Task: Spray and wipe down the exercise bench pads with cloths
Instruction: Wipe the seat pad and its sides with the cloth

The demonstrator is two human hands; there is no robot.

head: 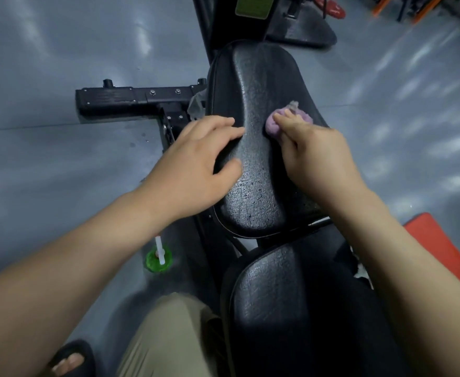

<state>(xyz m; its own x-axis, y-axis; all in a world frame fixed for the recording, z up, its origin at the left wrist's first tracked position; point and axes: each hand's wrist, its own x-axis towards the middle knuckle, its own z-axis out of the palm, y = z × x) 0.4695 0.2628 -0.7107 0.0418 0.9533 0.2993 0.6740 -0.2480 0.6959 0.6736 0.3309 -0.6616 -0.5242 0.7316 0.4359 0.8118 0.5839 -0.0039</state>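
I press my right hand, bunched on the cloth, toward twelve o'clock along the pad, left hand spread flat to steady it.

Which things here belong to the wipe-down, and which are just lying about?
Job: far pad, near pad, purple cloth under the right hand, left hand, green spray bottle on the floor.
Lying about: red mat, red object.

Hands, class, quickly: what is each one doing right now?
Left hand: open, fingers spread on the bench pad.
Right hand: closed on the purple cloth.
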